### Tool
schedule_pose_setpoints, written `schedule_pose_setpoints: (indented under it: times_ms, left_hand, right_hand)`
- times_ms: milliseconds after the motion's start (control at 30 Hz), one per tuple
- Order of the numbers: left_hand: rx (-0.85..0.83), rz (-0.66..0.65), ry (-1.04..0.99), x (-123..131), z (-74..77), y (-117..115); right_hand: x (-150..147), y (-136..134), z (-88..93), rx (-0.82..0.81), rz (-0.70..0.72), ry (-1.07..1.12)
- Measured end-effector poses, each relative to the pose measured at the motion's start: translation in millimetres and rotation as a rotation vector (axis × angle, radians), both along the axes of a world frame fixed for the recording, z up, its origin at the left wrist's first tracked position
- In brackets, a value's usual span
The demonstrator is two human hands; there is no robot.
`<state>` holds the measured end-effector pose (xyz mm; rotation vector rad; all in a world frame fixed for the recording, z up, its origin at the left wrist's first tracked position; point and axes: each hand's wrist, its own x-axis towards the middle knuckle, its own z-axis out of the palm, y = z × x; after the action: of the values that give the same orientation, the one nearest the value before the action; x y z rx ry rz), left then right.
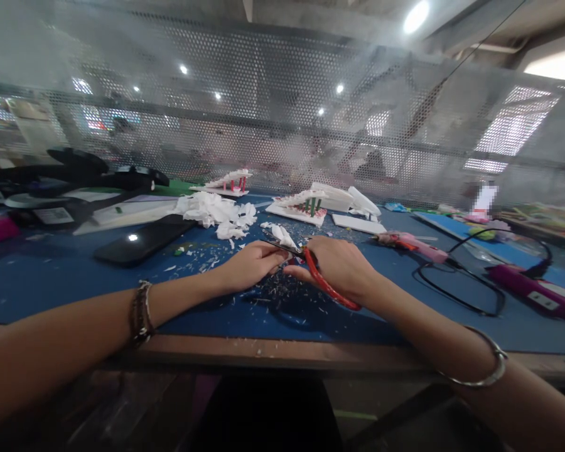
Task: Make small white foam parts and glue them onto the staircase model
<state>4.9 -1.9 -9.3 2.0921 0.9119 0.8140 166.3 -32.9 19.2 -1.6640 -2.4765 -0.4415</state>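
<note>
My right hand [346, 267] is closed round the red-orange handles of a pair of scissors [330, 290]. Their dark blades point left, towards my left hand [252, 267]. The fingers of my left hand are pinched together close to the blades; what lies between them is too small to make out. Just beyond the fingertips and blades is a small white piece [284, 236], and I cannot tell whether it is held or lies on the table. Pale and dark clippings [282, 292] are scattered on the blue table top [188, 314] under my hands.
Crumpled white scraps [216, 213] and a black phone [144, 242] lie to the left. Behind stand white slanted models, one with green posts [306, 206], another with red posts [233, 182]. At right are a pink glue gun [421, 247], its black cable and a purple power strip [541, 295].
</note>
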Motion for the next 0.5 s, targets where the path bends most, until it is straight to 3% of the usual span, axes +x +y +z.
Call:
schedule_pose_setpoints:
  times_ms: [233, 500]
  left_hand:
    - [-0.088, 0.015, -0.049, 0.0, 3.9, -2.6]
    - [-0.081, -0.008, -0.144, -3.5, 3.4, -0.6]
  right_hand:
    - [0.2, 0.5, -0.1, -0.034, -0.033, -0.001]
    - [6.4, 0.8, -0.1, -0.085, 0.071, 0.090]
